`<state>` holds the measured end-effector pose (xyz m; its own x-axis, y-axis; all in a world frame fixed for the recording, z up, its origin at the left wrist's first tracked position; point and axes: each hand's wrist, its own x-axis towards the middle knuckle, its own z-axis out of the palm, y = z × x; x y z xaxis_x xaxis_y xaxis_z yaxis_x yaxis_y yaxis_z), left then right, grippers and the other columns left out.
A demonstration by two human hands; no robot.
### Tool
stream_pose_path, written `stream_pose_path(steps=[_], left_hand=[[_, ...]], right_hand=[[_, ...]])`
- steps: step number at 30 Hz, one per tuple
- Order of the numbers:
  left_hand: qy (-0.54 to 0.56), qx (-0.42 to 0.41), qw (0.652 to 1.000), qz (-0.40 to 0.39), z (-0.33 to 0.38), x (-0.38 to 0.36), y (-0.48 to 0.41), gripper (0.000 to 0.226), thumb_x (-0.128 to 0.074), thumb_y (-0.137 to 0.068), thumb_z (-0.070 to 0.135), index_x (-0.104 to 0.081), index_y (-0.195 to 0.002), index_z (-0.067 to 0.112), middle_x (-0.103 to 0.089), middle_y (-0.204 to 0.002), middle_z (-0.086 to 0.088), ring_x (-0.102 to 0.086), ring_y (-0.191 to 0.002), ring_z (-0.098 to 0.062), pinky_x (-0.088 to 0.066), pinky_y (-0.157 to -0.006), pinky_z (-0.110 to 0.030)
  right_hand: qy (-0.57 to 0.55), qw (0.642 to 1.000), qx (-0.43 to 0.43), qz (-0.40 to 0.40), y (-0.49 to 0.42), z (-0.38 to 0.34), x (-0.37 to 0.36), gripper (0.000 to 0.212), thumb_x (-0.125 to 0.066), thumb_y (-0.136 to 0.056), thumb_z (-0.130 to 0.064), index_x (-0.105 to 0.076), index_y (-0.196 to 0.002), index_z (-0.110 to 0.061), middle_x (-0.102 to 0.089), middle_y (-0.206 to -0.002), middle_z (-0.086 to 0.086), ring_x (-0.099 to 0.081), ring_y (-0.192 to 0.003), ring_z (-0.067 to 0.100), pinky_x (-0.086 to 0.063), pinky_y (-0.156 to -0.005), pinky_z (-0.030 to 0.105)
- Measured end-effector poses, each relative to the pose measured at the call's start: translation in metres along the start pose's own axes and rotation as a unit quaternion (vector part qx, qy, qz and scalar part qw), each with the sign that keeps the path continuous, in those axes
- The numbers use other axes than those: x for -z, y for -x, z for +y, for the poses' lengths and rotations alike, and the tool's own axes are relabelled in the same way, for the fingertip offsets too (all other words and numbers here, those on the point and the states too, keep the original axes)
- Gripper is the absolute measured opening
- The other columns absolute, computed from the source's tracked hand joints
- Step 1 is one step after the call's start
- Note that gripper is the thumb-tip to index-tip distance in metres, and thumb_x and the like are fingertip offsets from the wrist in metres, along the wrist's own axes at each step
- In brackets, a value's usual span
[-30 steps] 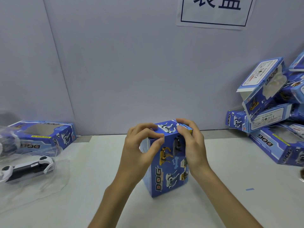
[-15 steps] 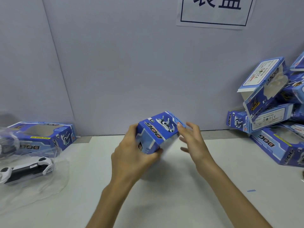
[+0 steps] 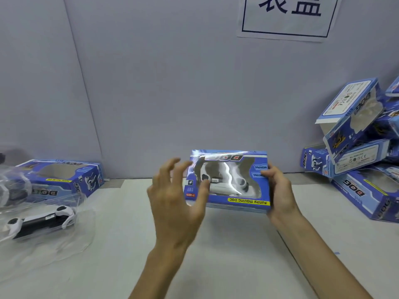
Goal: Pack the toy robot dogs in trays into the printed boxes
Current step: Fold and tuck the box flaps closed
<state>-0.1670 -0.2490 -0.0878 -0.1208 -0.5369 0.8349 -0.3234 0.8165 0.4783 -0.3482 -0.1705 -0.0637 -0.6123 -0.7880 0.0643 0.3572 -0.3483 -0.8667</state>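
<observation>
Blue printed cardboard: 1 windowed box (image 3: 248, 202), held lengthwise over the white table (image 3: 216, 266), window facing the camera, lettering upside down.

Contents: 1 white-and-black toy robot dog (image 3: 222, 184), seen through the glare-streaked window.

Right hand (image 3: 279, 190): grips the windowed box's right end, thumb on the front face, fingers curled behind.

Left hand (image 3: 172, 203): spread wide with the fingers slightly bent, in front of the windowed box's left end, holding nothing. Its thumb overlaps the window edge; contact cannot be told.

Left of the windowed box, by the grey wall (image 3: 172, 83): 1 matching box (image 3: 64, 180) lying flat, window up.

Left of the windowed box and nearer the camera: 1 clear plastic tray (image 3: 71, 234) holding 1 loose toy dog (image 3: 41, 219) on its side.

Right of the windowed box: 1 pile of boxes (image 3: 356, 137) in the same print, leaning on one another against the wall, the top 1 with its end flap open.

Above the windowed box, on the wall: 1 white paper sign (image 3: 287, 16) with a dark blue frame and characters.
</observation>
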Motion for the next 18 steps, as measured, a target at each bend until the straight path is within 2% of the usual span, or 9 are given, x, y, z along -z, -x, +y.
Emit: stream_pose_path(steps=[2, 3, 5, 7, 10, 12, 15, 17, 18], left_hand=[[0.093, 0.216, 0.972, -0.026, -0.005, 0.011, -0.018, 0.072, -0.06, -0.079, 0.067, -0.047, -0.136, 0.024, -0.05, -0.136, 0.004, -0.049, -0.124, -0.015, -0.036, -0.096, -0.03], [0.162, 0.314, 0.932, -0.081, -0.007, 0.016, -0.025, 0.084, -0.061, -0.074, 0.075, -0.043, -0.139, 0.026, -0.051, -0.136, 0.005, -0.052, -0.123, -0.016, -0.038, -0.097, -0.033], [0.274, 0.404, 0.849, -0.201, -0.009, 0.023, -0.029, 0.089, -0.06, -0.066, 0.082, -0.049, -0.136, 0.028, -0.063, -0.127, 0.008, -0.063, -0.11, -0.013, -0.043, -0.095, -0.038], [0.339, 0.402, 0.813, -0.251, -0.007, 0.024, -0.026, 0.075, -0.048, -0.066, 0.079, -0.063, -0.123, 0.032, -0.075, -0.109, 0.006, -0.072, -0.095, -0.014, -0.053, -0.092, -0.041], [0.389, 0.374, 0.807, -0.242, -0.005, 0.021, -0.026, 0.062, -0.043, -0.068, 0.073, -0.068, -0.111, 0.034, -0.077, -0.1, 0.003, -0.075, -0.086, -0.017, -0.059, -0.078, -0.037], [0.402, 0.35, 0.807, -0.253, -0.007, 0.019, -0.024, 0.062, -0.045, -0.072, 0.068, -0.062, -0.12, 0.032, -0.077, -0.104, 0.004, -0.074, -0.091, -0.017, -0.057, -0.081, -0.033], [0.406, 0.347, 0.802, -0.267, -0.005, 0.018, -0.02, 0.065, -0.047, -0.074, 0.063, -0.053, -0.131, 0.031, -0.076, -0.108, 0.004, -0.073, -0.096, -0.018, -0.059, -0.08, -0.026], [0.399, 0.349, 0.803, -0.274, -0.004, 0.016, -0.019, 0.071, -0.047, -0.071, 0.065, -0.051, -0.133, 0.029, -0.075, -0.109, 0.005, -0.073, -0.096, -0.016, -0.059, -0.077, -0.022], [0.389, 0.349, 0.807, -0.276, -0.003, 0.016, -0.02, 0.073, -0.047, -0.069, 0.067, -0.051, -0.131, 0.029, -0.075, -0.107, 0.006, -0.074, -0.094, -0.015, -0.058, -0.072, -0.019]], right_hand=[[0.005, 0.999, 0.036, -0.032, -0.002, -0.005, 0.009, 0.04, -0.037, -0.09, -0.009, -0.061, -0.122, -0.013, -0.071, -0.102, 0.009, -0.068, -0.08, 0.024, -0.059, -0.064, 0.03], [-0.001, 0.998, 0.042, -0.053, -0.002, -0.005, 0.013, 0.04, -0.038, -0.087, -0.01, -0.063, -0.118, -0.014, -0.073, -0.1, 0.008, -0.07, -0.079, 0.023, -0.059, -0.063, 0.029], [-0.021, 0.995, 0.035, -0.089, -0.001, -0.004, 0.012, 0.041, -0.045, -0.078, -0.019, -0.065, -0.113, -0.013, -0.075, -0.095, 0.007, -0.071, -0.076, 0.021, -0.059, -0.061, 0.028], [-0.02, 0.994, 0.022, -0.108, 0.001, -0.002, 0.008, 0.046, -0.048, -0.072, -0.027, -0.064, -0.113, -0.009, -0.075, -0.094, 0.008, -0.072, -0.074, 0.021, -0.058, -0.06, 0.027], [-0.009, 0.991, 0.029, -0.132, 0.004, -0.001, 0.005, 0.043, -0.056, -0.075, -0.035, -0.072, -0.107, -0.011, -0.077, -0.096, 0.008, -0.074, -0.079, 0.024, -0.06, -0.064, 0.03], [0.02, 0.99, 0.041, -0.134, 0.006, -0.006, 0.003, 0.043, -0.064, -0.079, -0.047, -0.076, -0.109, -0.018, -0.076, -0.107, 0.009, -0.075, -0.092, 0.025, -0.061, -0.071, 0.034], [0.06, 0.989, 0.035, -0.132, 0.004, -0.012, 0.004, 0.057, -0.06, -0.085, -0.055, -0.063, -0.129, -0.018, -0.074, -0.116, 0.009, -0.073, -0.101, 0.026, -0.061, -0.073, 0.035], [0.061, 0.988, 0.017, -0.139, 0.003, -0.014, 0.008, 0.053, -0.054, -0.088, -0.052, -0.065, -0.129, -0.019, -0.074, -0.116, 0.009, -0.074, -0.099, 0.026, -0.061, -0.071, 0.034], [0.062, 0.988, 0.009, -0.144, 0.002, -0.015, 0.01, 0.048, -0.054, -0.087, -0.05, -0.071, -0.121, -0.02, -0.075, -0.112, 0.008, -0.075, -0.095, 0.025, -0.061, -0.069, 0.033]])
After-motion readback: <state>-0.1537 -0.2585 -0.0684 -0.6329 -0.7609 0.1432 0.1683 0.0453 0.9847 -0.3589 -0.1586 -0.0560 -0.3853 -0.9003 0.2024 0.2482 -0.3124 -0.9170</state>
